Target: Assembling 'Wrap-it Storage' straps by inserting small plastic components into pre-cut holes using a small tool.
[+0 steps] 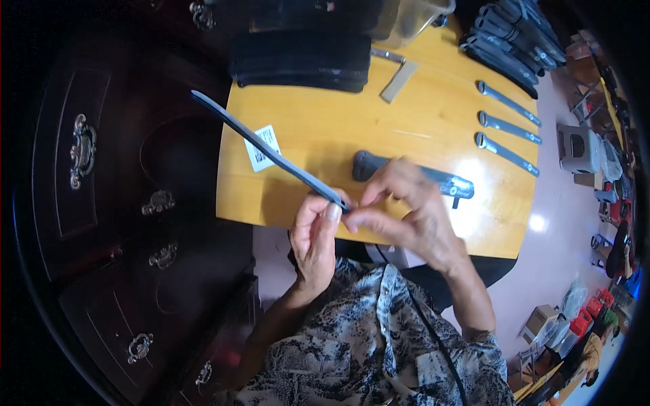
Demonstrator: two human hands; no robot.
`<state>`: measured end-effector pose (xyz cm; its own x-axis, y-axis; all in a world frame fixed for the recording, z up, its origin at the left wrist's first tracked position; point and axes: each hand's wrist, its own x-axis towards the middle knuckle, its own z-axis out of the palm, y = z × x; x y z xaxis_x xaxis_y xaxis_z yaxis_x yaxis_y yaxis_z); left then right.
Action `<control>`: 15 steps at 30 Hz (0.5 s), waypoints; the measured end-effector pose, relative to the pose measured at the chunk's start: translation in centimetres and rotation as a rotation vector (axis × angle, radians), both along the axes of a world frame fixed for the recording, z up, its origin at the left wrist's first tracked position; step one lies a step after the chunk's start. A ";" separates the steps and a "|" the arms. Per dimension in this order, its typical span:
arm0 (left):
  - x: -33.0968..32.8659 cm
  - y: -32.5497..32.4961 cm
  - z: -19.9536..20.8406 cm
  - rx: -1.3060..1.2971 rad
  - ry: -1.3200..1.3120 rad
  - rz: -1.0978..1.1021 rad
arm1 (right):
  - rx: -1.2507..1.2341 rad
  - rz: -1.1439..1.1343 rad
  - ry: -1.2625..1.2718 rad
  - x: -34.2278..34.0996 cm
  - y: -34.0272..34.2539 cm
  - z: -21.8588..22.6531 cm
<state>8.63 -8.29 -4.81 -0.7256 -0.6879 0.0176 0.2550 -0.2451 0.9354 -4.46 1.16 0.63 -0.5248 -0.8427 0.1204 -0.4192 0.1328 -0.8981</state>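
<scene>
A long, thin, dark grey flat strip (271, 154) is seen nearly edge-on, slanting up to the left over the table. My left hand (316, 233) is closed around its near end, with the thumb on top. At that same end, the thumb and forefinger of my right hand (413, 213) come together in a pinch; their exact contact is partly hidden. Behind my right hand lies a black pouch (365, 166) with a glossy, labelled end, partly covered by the hand. Under the strip is a white printed card (263, 145) on the table.
A stack of black pouches (298, 62) sits at the yellow table's (420, 125) far left, near a clear plastic bin (413, 20). A small tan strip (399, 81) lies beside it. Three grey flat tools (509, 128) and a dark pile (511, 40) are rightward. Dark cabinets (122, 176) stand left.
</scene>
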 end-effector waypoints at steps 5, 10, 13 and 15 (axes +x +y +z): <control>0.8 0.5 2.2 0.069 0.054 -0.107 | 0.023 0.076 -0.634 0.5 0.4 1.3; 0.8 -0.1 1.5 -0.077 0.027 -0.143 | 0.191 0.244 -0.021 0.2 0.5 3.1; 0.8 -0.1 1.4 -0.081 0.001 -0.160 | 0.163 0.194 0.407 1.5 0.8 2.1; 1.0 -0.1 1.7 -0.076 0.053 -0.226 | 0.114 0.196 0.391 1.4 1.2 1.6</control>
<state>9.68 -8.37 -3.15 -0.8576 -0.5034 0.1053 0.2507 -0.2306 0.9402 -3.02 2.36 2.25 -0.2877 -0.9410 0.1785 -0.7515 0.1063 -0.6511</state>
